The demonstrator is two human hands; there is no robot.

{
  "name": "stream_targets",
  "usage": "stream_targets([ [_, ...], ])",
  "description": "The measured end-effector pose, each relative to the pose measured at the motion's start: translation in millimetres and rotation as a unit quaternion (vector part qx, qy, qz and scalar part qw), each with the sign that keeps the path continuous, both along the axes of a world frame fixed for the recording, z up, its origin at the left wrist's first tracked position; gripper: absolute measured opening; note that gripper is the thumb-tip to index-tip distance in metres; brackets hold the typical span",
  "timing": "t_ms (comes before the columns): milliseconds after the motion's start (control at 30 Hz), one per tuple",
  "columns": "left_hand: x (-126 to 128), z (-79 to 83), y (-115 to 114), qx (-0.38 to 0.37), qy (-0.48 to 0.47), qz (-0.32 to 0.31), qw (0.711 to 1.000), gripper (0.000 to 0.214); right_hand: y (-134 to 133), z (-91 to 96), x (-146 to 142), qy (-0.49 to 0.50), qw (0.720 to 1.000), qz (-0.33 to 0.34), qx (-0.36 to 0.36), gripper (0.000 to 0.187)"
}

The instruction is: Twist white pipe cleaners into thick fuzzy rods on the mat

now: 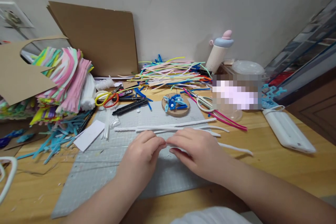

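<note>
My left hand (143,154) and my right hand (195,150) meet fingertip to fingertip over the grey cutting mat (110,168). Both pinch a white pipe cleaner (236,148) whose free end trails off to the right across the wood. The part between my fingers is mostly hidden. Several more white pipe cleaners (168,127) lie just beyond my knuckles. Behind them sits a round wooden disc (175,106) carrying a blue pipe-cleaner flower.
A heap of coloured pipe cleaners (170,71) lies at the back, with thick bundles (63,84) and cardboard (99,38) on the left. Red-and-yellow scissors (107,98), white scissors (203,102), a bottle (219,51) and a white power bank (287,133) surround the mat.
</note>
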State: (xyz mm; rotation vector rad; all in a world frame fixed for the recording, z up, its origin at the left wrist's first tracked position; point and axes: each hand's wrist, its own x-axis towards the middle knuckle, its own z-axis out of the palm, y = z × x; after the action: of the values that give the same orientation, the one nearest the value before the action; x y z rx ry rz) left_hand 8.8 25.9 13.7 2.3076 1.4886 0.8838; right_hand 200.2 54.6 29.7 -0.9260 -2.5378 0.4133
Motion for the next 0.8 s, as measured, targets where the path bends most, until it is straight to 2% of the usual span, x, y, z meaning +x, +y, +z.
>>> stream_targets([
  [200,4,-0.5,1,-0.064,-0.008,0.003,0.998,0.01,4,-12.5,-4,0.025,0.999,0.005,-0.029,0.015],
  [367,4,-1.5,-1,-0.086,-0.011,0.003,0.996,0.027,5,-12.7,-4,0.04,0.999,-0.005,-0.037,0.012],
  [500,5,-3.5,0,-0.081,-0.016,-0.013,0.997,0.016,3,-14.7,-5,0.039,0.999,-0.001,-0.038,0.012],
  [600,5,-5.0,0,-0.081,0.001,0.001,0.997,0.014,0,-15.0,-7,0.034,0.998,-0.007,-0.053,0.014],
  [700,4,-4.5,-1,-0.078,0.024,0.006,0.997,0.014,0,-7.8,-6,0.035,0.993,-0.015,-0.107,0.013],
  [800,3,-1.6,-3,-0.066,0.025,-0.004,0.997,0.014,7,4.1,0,0.039,0.973,-0.022,-0.225,0.015],
])
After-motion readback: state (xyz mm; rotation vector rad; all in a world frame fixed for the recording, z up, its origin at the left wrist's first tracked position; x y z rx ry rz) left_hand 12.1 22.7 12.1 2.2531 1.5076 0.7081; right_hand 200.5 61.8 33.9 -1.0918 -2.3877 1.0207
